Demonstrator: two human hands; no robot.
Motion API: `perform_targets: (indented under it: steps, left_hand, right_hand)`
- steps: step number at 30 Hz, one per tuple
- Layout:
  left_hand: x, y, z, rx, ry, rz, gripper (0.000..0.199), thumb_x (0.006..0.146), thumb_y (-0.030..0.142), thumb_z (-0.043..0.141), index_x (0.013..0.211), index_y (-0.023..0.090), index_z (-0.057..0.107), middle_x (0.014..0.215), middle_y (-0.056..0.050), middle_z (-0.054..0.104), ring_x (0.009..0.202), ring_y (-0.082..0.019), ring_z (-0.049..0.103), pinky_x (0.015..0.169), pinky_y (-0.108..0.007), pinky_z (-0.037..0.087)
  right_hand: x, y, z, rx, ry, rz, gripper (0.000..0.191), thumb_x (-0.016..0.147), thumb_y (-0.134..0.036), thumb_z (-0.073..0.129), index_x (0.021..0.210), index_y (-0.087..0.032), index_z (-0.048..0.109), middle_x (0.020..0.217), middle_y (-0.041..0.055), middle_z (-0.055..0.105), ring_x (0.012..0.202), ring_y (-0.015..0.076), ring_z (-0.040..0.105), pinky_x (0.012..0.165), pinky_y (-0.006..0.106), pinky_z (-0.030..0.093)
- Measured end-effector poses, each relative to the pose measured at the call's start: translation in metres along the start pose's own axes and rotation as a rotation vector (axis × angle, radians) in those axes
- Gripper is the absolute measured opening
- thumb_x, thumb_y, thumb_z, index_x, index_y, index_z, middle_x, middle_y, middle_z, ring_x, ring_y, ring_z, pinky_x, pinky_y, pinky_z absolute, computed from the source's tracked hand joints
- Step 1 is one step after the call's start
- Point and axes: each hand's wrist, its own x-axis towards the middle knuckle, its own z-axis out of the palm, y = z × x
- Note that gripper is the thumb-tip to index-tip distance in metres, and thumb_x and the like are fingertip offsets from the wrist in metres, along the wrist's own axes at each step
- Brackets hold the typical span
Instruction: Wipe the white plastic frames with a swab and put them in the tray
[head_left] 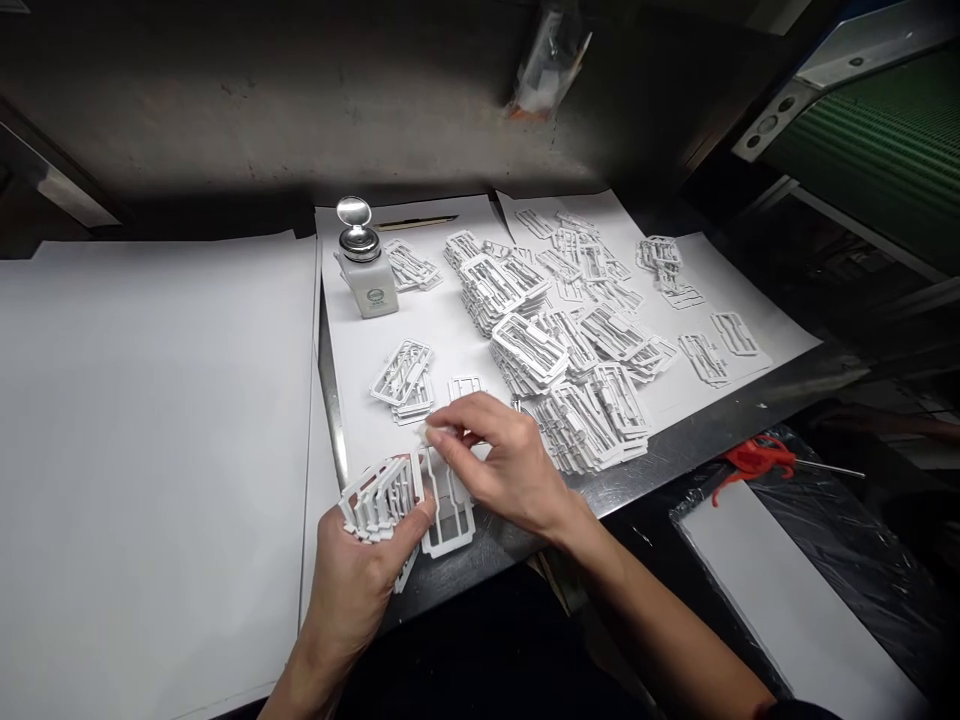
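Note:
My left hand (367, 570) is closed around a fanned bunch of white plastic frames (381, 497) with thin bars inside. One single frame (448, 540) stands apart at the right of the bunch, by the left thumb. Above its top edge my right hand (499, 450) is pinched, thumb against forefinger, with a small whitish bit at the fingertips that is too small to name. Just beyond the hands, a few loose frames (405, 375) lie crossed on white paper. Large stacks of the same frames (529, 352) spread to the right of my right hand.
A white pump bottle (371, 285) stands with its metal lid raised; a thin knife-like tool (416, 222) lies behind it. White paper sheets (150, 450) cover the metal table. Below its right edge are a red-handled tool (757, 458) and black plastic (847, 500). A clear bag (547, 65) hangs behind.

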Motion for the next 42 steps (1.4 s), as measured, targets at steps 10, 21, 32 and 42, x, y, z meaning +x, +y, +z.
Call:
perform_targets:
  steps: [10, 21, 32, 42]
  left_hand:
    - [0.001, 0.003, 0.003, -0.072, 0.021, -0.045, 0.033, 0.065, 0.024, 0.074, 0.095, 0.014, 0.067, 0.086, -0.006, 0.07, 0.081, -0.022, 0.064, 0.073, -0.029, 0.05]
    - [0.006, 0.004, 0.0, -0.245, 0.124, -0.078, 0.038, 0.063, 0.018, 0.075, 0.1, 0.014, 0.067, 0.094, -0.007, 0.071, 0.089, -0.025, 0.065, 0.078, -0.033, 0.052]
    - [0.009, 0.004, 0.005, -0.322, 0.099, -0.142, 0.048, 0.062, 0.02, 0.077, 0.108, 0.016, 0.065, 0.094, -0.007, 0.07, 0.087, -0.022, 0.065, 0.078, -0.031, 0.052]
    - [0.01, 0.008, 0.008, -0.39, 0.0, -0.193, 0.039, 0.068, 0.023, 0.073, 0.105, 0.013, 0.065, 0.104, -0.009, 0.069, 0.099, -0.023, 0.062, 0.088, -0.03, 0.048]
  right_hand:
    - [-0.002, 0.0, -0.004, -0.048, 0.006, 0.085, 0.012, 0.085, -0.013, 0.056, 0.092, -0.011, 0.066, 0.083, 0.0051, 0.062, 0.07, 0.0118, 0.057, 0.062, 0.022, 0.048]
    - [-0.042, -0.004, -0.019, 0.127, -0.238, 0.31, 0.011, 0.084, -0.017, 0.056, 0.084, -0.015, 0.067, 0.079, 0.0019, 0.061, 0.063, 0.0096, 0.052, 0.057, 0.021, 0.042]
    - [-0.053, -0.003, -0.003, 0.159, -0.257, 0.525, 0.026, 0.089, -0.033, 0.051, 0.072, -0.015, 0.057, 0.059, -0.0021, 0.05, 0.05, 0.008, 0.043, 0.046, 0.02, 0.032]
    - [-0.046, -0.034, 0.005, -0.602, -0.434, -0.104, 0.012, 0.088, -0.014, 0.048, 0.079, -0.015, 0.057, 0.071, 0.0039, 0.054, 0.057, 0.0163, 0.048, 0.047, 0.028, 0.03]
